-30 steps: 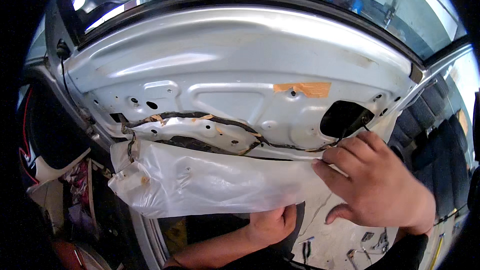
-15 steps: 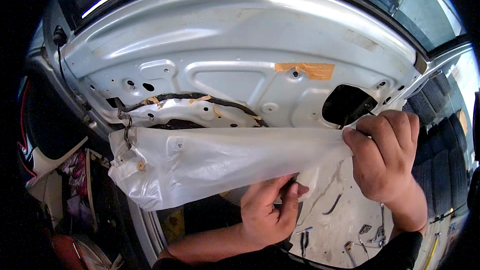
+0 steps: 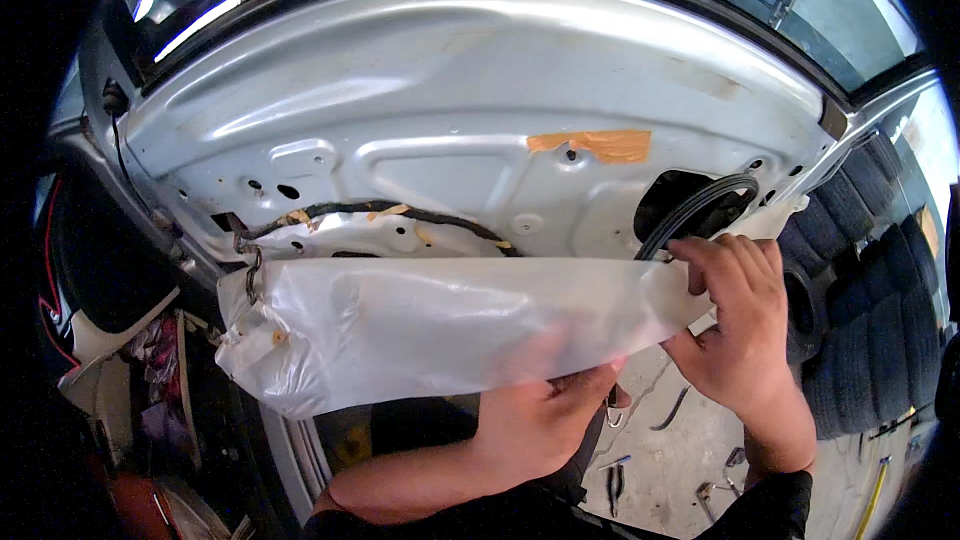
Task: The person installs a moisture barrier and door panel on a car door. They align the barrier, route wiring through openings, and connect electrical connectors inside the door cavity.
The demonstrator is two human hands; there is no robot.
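Note:
A milky plastic sheet (image 3: 400,330) hangs folded across the lower part of a bare silver car door (image 3: 400,70). My right hand (image 3: 735,320) is curled round the sheet's right end, its upper fingers beside a black cable loop (image 3: 705,205). That loop stands out of the large dark opening at the door's right and passes down behind the sheet. Below the sheet's lower edge, my left hand (image 3: 545,420) is bent, some of its fingers showing blurred through the plastic. Whatever lies in its grip is hidden.
Taped dark wiring (image 3: 390,207) runs along the door above the sheet, and orange tape (image 3: 595,145) sticks higher up. Stacked tires (image 3: 870,290) stand at right. Pliers (image 3: 615,485) and other tools lie on the floor. The car interior (image 3: 110,290) is at left.
The black cable loop now bulges out of the door opening. My right hand has moved down and left along the sheet; my left hand's fingers have gone up behind the plastic.

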